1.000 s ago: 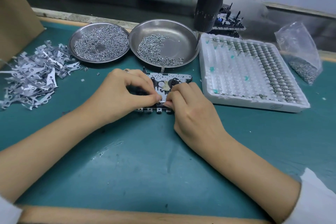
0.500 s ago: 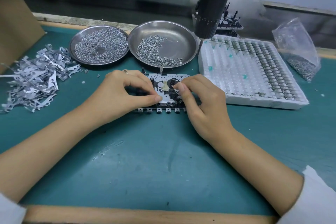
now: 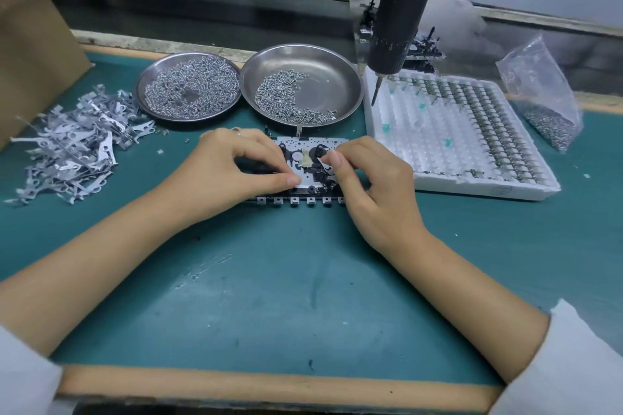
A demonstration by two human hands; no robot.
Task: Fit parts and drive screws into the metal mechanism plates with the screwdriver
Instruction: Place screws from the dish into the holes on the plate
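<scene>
Right hand [image 3: 374, 185] now farther up one mechanism plate [image 3: 305, 163], both hands' fingers pinching it; two screw dishes [image 3: 303, 54].

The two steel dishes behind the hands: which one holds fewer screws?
The right dish, next to the white foam tray. Its screws cover only the front left part, with bare metal elsewhere; the left dish is almost fully covered.

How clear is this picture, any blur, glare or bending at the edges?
Head view: the hands and mechanism plate are sharp; the cardboard box at far left is smeared; soft glare sits on the emptier steel dish; wide-angle bending curves the table's front edge; lighting is even, shadows faint.
</scene>
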